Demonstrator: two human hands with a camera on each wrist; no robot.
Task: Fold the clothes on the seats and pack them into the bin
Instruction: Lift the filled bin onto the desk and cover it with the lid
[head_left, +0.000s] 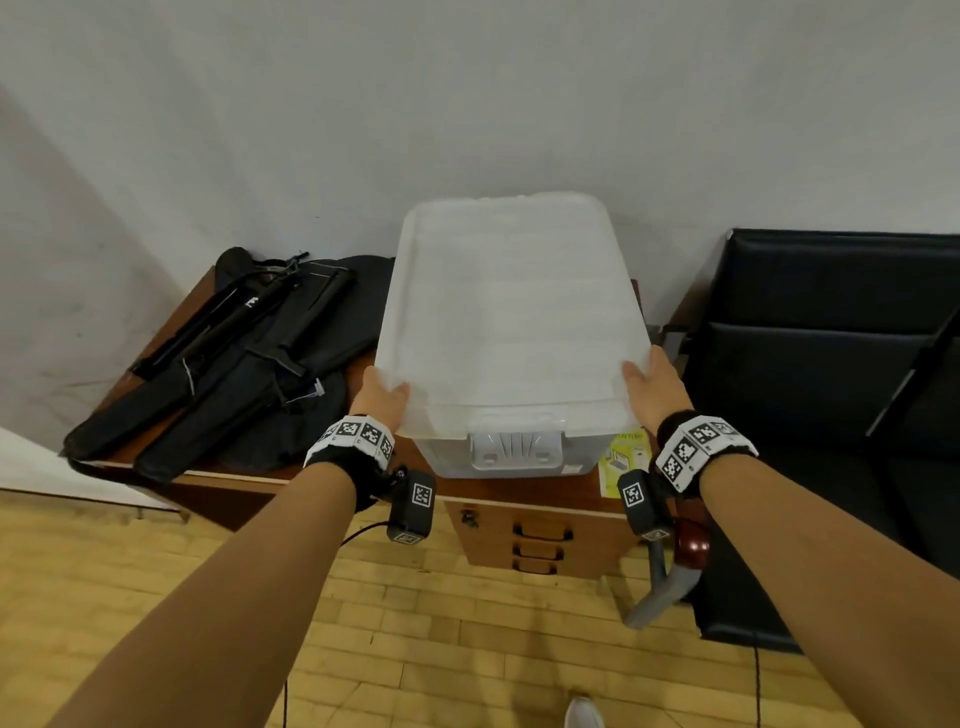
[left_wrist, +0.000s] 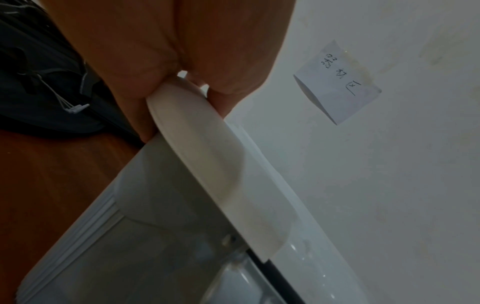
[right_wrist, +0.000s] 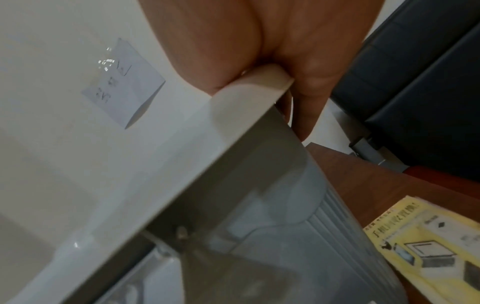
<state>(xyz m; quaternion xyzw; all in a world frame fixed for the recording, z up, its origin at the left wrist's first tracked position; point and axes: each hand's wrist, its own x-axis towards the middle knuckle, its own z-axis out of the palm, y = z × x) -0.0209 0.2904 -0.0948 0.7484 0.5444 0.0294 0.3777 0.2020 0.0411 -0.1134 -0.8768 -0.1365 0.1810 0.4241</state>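
Note:
A translucent white plastic bin (head_left: 511, 457) with a grey front latch stands on a wooden desk (head_left: 550, 491) against the wall. Its lid (head_left: 511, 312) is tilted up at the near edge. My left hand (head_left: 382, 397) grips the lid's near left corner, thumb on top and fingers under the rim (left_wrist: 182, 115). At the near right corner my right hand (head_left: 655, 382) grips the same lid (right_wrist: 246, 96) the same way. No clothes show in any view, and the bin's inside is hidden by the lid.
Black bags and a folded tripod (head_left: 234, 353) lie on the desk's left half. A yellow leaflet (head_left: 626, 460) lies right of the bin. A black padded seat (head_left: 831, 374) stands at the right. A paper note (left_wrist: 337, 82) hangs on the wall. Wooden floor lies below.

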